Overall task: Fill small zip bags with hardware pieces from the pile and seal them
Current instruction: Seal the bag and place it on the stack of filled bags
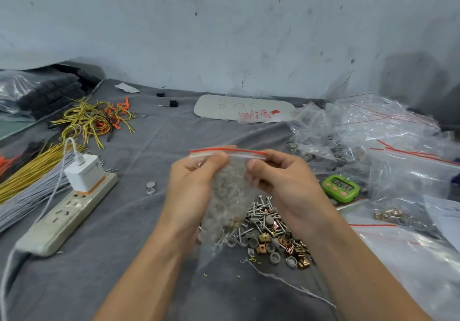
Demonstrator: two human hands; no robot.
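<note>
head view: zip bag (pixel 232 191) (part-filled, red strip on top) is pinched at its top by left hand (pixel 191 186) and right hand (pixel 291 186), fingers curled; hardware pile (pixel 273 233) is seen at the bag's 5 o'clock.

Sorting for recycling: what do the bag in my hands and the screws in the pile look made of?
Zip bag: thin clear plastic film, see-through and crinkled, red seal strip. Screws: silvery metal, probably plated steel, judging by their shine.
</note>
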